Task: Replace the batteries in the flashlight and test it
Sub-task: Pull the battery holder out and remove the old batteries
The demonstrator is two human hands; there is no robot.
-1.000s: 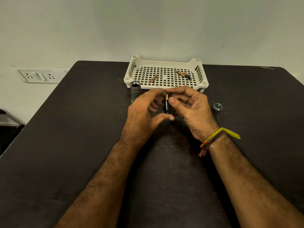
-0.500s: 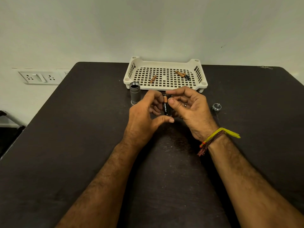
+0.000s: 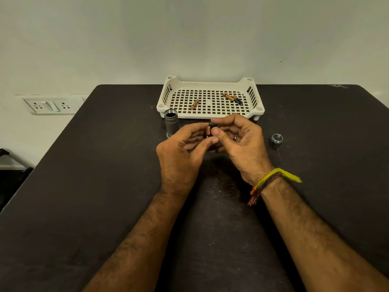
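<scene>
Both hands (image 3: 212, 150) around cylindrical copper-black battery (image 3: 208, 132)

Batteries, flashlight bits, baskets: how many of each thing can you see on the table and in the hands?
Batteries: 3, one in the hands, two in the basket
Flashlight tube: 1
Flashlight cap: 1
Basket: 1
Total: 6

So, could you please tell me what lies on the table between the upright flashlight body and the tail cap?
In the head view, both hands: the left hand and right hand, together holding a battery between flashlight body and tail cap.
</scene>
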